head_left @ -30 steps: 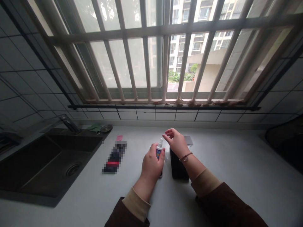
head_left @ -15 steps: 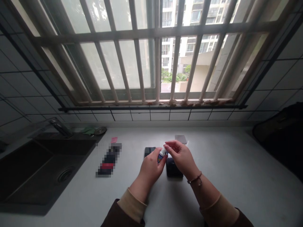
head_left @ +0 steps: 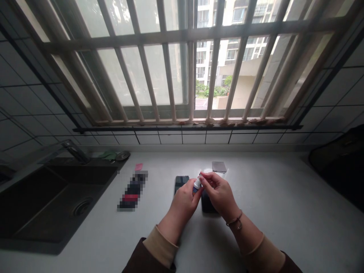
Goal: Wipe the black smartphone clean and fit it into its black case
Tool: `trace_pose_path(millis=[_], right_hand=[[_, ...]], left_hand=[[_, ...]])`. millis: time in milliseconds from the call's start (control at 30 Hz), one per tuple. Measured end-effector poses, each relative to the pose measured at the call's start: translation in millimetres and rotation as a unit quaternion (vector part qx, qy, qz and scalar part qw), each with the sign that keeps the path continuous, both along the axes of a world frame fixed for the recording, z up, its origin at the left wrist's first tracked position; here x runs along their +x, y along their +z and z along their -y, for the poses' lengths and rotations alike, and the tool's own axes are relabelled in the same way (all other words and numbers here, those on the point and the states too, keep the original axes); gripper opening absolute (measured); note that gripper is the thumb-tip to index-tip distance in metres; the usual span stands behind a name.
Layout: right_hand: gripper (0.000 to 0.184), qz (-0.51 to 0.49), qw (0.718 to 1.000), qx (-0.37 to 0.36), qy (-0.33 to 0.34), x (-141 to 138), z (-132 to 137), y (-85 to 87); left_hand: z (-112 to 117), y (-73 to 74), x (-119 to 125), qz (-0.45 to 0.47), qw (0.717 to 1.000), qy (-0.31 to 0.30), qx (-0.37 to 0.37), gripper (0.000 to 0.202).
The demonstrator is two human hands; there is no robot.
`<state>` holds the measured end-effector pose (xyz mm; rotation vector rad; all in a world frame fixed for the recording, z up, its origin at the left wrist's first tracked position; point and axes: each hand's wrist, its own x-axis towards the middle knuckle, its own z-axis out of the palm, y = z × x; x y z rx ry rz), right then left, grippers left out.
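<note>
The bottle (head_left: pixel 196 185) is smooth, glossy plastic and the phone (head_left: pixel 181 181) glossy glass. The counter (head_left: pixel 270 197) looks smooth and matt, the sink (head_left: pixel 82 182) dark and matt, the tap (head_left: pixel 75 151) shiny metal, and the cuff (head_left: pixel 160 241) soft cloth.

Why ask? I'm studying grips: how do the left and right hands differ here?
The left hand wraps around the body of the small white-capped bottle, while the right hand pinches its white top with the fingertips. Only the right hand has a thin bracelet at its wrist. Both hands come out of beige cuffs under dark brown sleeves.
</note>
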<state>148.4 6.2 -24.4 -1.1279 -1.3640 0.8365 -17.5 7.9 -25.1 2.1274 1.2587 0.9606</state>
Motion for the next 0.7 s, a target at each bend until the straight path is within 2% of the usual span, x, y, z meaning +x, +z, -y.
trace_pose_path(millis=[67, 200, 333, 433, 567, 700], right_hand=[[0.036, -0.015, 1.000, -0.007, 0.009, -2, -1, -2.2], [0.038, -0.109, 0.994, -0.021, 0.022, -8, -3, -3.0], [0.042, -0.151, 0.988, -0.016, 0.008, -7, -5, 5.5], [0.043, -0.146, 0.989, -0.007, -0.002, -2, -7, 9.8], [0.050, -0.115, 0.993, -0.023, 0.015, 0, -9, 8.6], [0.039, -0.013, 0.997, -0.051, 0.049, -1, -10, 12.3]], left_hand=[[0, 0.8, 1, 0.008, 1.000, 0.002, -0.003, 0.029], [0, 4.6, 0, 0.041, 0.999, -0.002, -0.016, 0.034], [-2, 7.4, -2, 0.131, 0.985, -0.069, -0.086, 0.048], [-3, 6.3, -3, 0.134, 0.977, -0.109, -0.121, 0.053], [-4, 0.4, -2, 0.118, 0.985, -0.067, -0.103, 0.050], [-8, -5.7, -3, 0.140, 0.983, -0.046, -0.107, 0.045]])
